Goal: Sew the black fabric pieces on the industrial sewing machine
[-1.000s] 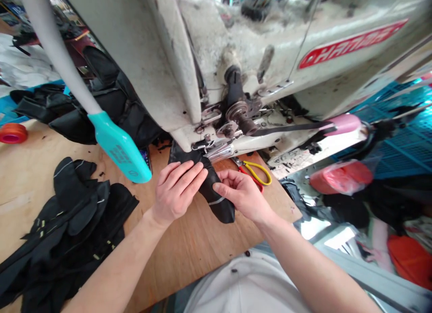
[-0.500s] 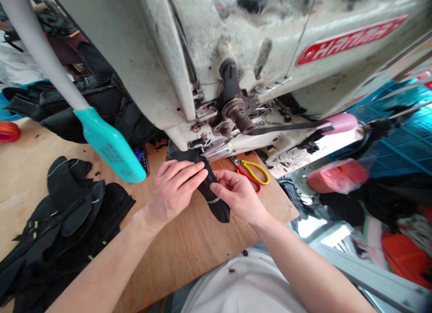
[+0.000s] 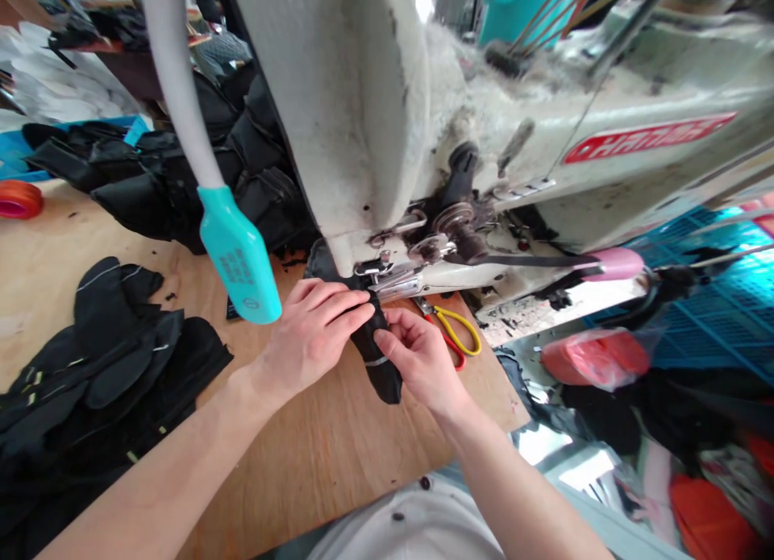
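A black fabric piece (image 3: 380, 365) with a thin grey stripe runs under the needle area of a sewing machine (image 3: 387, 173). My left hand (image 3: 320, 326) lies on top of the fabric with fingers outstretched side by side, close to the presser foot. On the near right edge, my right hand (image 3: 417, 354) pinches the same fabric between thumb and fingers. Just beyond that hand, scissors (image 3: 456, 333) with one yellow and one red handle rest on the wooden table (image 3: 302, 471). The fabric's far part is hidden behind the machine head.
A turquoise lamp head (image 3: 239, 254) on a grey stem hangs left of the machine. Black fabric pieces (image 3: 121, 342) lie on the left, with more black pieces (image 3: 199, 165) heaped behind. An orange tape roll (image 3: 19, 199) sits at far left. Blue baskets (image 3: 713, 302) stand right.
The camera view has shifted, so the machine and lamp appear farther right. Both hands keep their places on the fabric, which has hardly moved.
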Tool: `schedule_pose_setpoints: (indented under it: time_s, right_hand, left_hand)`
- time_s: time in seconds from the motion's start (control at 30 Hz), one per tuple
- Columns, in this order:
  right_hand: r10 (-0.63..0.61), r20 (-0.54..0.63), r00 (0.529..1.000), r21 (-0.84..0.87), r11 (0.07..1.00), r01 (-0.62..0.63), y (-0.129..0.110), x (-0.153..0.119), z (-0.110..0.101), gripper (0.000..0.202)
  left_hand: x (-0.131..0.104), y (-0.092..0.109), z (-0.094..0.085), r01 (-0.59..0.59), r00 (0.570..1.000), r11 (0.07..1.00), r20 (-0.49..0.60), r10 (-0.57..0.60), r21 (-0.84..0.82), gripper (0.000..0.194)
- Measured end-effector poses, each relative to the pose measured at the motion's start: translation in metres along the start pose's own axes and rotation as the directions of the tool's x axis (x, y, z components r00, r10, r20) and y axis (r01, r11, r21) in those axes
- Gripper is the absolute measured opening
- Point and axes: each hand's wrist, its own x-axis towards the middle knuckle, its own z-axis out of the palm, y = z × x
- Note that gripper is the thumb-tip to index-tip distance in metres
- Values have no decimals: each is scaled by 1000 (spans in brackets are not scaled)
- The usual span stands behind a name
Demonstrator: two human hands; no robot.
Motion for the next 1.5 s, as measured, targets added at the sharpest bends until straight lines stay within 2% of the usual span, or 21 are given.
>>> schedule_pose_setpoints:
  time_s: [0.27,0.53,0.7,1.03,1.23,1.5]
  right_hand:
    - [-63,-3,998,-31,998,63,-2,15,1,24]
    - [-66,-30,997,-110,992,63,-8,28,2,25]
    - [-49,-91,995,-132,991,37,-9,33,5,31]
    - [-62,-129,990,-163,986,41,-9,34,8,34]
    - [-76,-129,989,-156,986,56,-12,33,10,32]
    - [-71,-133,989,-164,985,48,-10,34,8,30]
  left_hand:
    - [3,-6,6,26,999,999,-26,-25,19,21]
    - [-1,-13,16,56,987,998,-150,-54,11,21]
    - [-5,-19,25,95,972,995,-215,-93,2,24]
    - [-6,-31,19,42,986,999,-160,-42,0,23]
    - [-2,-33,16,-10,984,1000,-180,9,-3,19]
    - [-2,-31,17,35,989,999,-141,-39,-26,22]
